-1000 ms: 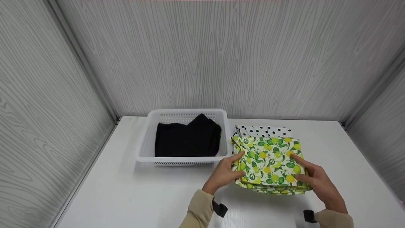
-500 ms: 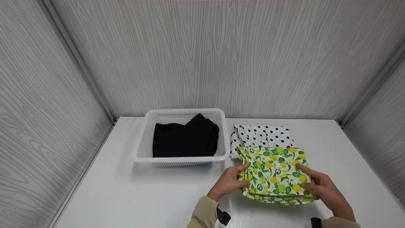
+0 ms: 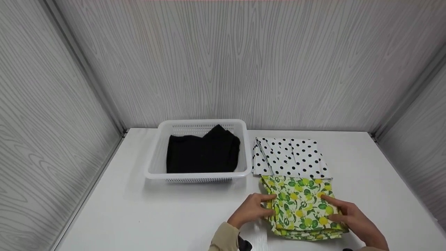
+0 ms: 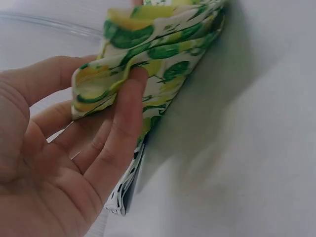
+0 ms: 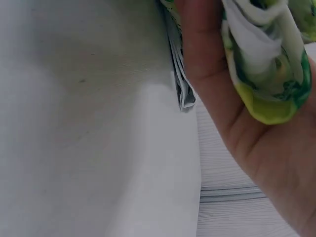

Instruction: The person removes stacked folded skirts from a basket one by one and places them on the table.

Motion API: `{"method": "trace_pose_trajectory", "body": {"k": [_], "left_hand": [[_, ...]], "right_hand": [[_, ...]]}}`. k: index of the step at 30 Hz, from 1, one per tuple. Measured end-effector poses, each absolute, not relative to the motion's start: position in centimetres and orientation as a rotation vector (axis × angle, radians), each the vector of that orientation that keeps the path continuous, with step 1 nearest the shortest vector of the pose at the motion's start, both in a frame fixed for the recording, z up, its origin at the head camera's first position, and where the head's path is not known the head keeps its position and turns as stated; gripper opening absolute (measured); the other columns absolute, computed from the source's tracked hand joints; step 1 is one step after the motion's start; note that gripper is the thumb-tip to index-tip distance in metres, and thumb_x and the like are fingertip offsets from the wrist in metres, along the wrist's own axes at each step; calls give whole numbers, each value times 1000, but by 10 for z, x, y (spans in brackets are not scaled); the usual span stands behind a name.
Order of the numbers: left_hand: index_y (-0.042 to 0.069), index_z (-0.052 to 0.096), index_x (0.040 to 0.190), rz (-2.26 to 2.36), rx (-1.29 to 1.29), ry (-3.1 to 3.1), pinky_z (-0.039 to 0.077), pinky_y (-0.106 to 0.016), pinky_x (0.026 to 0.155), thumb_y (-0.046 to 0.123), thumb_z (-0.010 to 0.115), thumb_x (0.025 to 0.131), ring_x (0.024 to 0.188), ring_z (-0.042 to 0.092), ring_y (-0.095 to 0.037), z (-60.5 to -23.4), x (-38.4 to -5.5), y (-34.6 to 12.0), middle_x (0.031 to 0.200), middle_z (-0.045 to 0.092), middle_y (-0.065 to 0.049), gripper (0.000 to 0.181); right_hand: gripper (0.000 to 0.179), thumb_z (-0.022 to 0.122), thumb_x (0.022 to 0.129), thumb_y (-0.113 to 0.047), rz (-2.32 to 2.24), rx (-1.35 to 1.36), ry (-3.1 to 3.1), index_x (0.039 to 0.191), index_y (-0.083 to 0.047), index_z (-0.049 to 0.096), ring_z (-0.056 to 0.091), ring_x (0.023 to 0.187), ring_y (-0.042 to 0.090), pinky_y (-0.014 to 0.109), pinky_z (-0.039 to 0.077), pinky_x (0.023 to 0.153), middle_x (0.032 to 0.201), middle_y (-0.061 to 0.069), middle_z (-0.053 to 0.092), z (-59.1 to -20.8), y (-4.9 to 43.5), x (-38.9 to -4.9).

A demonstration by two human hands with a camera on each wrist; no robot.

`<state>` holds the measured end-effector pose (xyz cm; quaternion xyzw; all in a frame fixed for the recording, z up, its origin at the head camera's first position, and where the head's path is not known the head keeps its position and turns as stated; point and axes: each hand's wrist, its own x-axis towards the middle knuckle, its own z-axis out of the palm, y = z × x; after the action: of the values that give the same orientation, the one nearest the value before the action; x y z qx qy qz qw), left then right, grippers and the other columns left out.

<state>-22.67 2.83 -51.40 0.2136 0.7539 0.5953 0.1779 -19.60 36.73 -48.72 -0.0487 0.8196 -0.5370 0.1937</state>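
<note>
A folded cloth with a lemon print point(image 3: 301, 205) is held by both hands at the right front of the table. My left hand point(image 3: 251, 210) grips its left side, with the thumb above and fingers underneath in the left wrist view, where the folded layers point(image 4: 163, 54) show. On the opposite side my right hand point(image 3: 356, 220) grips the cloth; in the right wrist view a rolled fold point(image 5: 276, 94) lies against the palm. Just beyond it, a folded white cloth with black dots point(image 3: 289, 157) lies flat on the table. The lemon cloth's far edge meets its near edge.
A white plastic basket point(image 3: 195, 175) stands left of the dotted cloth, close beside it. Folded black fabric point(image 3: 202, 156) lies inside. Grey wood-grain panels point(image 3: 209, 69) wall the white table point(image 3: 146, 212) at the back and both sides.
Both hands have drawn the lemon-print cloth towards the person, off the dotted cloth. More of the dotted cloth now shows. The basket and black fabric have stayed put.
</note>
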Motion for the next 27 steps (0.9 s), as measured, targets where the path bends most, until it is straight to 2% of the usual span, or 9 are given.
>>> {"method": "trace_pose_trajectory", "body": {"k": [2,8,11,13,16,19,22,23,27], "left_hand": [[3,64,136,1672,586,2134,53,-25,85,9,74,82,100,64,-5,-515,-226,27,133,66,-3,55],[3,63,138,1609,509,2111,49,-21,56,8,71,82,51,51,-6,-520,-226,25,131,67,-6,57],[1,61,139,1578,467,2105,45,-21,53,8,71,82,46,45,-6,-524,-227,23,130,68,-6,58],[0,59,140,1563,445,2098,43,-20,52,9,71,83,46,43,-6,-527,-229,22,114,73,-8,59],[-2,58,141,1577,422,2096,44,-21,55,9,71,83,48,44,-7,-528,-234,22,107,74,-8,60],[-3,57,141,1615,406,2119,53,-28,83,7,71,83,81,64,-12,-530,-238,23,124,69,-13,60],[-2,56,142,1685,364,2109,50,-39,100,5,71,86,114,63,-22,-536,-240,23,144,56,-16,59],[-1,56,143,1710,343,2097,53,-41,95,4,71,86,118,62,-25,-539,-240,23,144,55,-17,59],[4,52,148,1768,284,2049,60,-33,62,4,71,88,77,72,-21,-545,-241,25,143,55,-18,63]], "right_hand": [[72,67,96,-14,-1489,-148,2287,154,8,32,19,146,44,47,35,109,159,29,26,-489,368,-196],[69,64,96,-7,-1468,-132,2251,152,12,29,13,145,53,65,29,111,158,34,24,-496,372,-197],[69,64,96,-7,-1454,-114,2254,153,11,29,31,140,45,53,40,106,158,34,24,-499,372,-199],[70,64,94,-6,-1469,-96,2259,153,10,30,56,113,30,37,51,88,158,35,24,-502,372,-201],[70,65,92,-3,-1498,-71,2278,153,8,32,53,98,19,26,48,70,158,34,24,-504,368,-205],[71,64,91,1,-1540,-24,2281,153,8,32,47,128,39,40,48,97,160,31,22,-509,363,-212],[71,62,91,4,-1584,39,2255,155,7,31,12,149,49,59,21,117,163,26,19,-514,362,-220],[71,62,91,5,-1599,64,2245,155,6,30,4,149,49,63,13,117,163,25,19,-516,362,-223],[72,62,91,4,-1640,97,2209,156,4,30,1,150,48,63,10,118,164,24,16,-519,365,-232]]}}
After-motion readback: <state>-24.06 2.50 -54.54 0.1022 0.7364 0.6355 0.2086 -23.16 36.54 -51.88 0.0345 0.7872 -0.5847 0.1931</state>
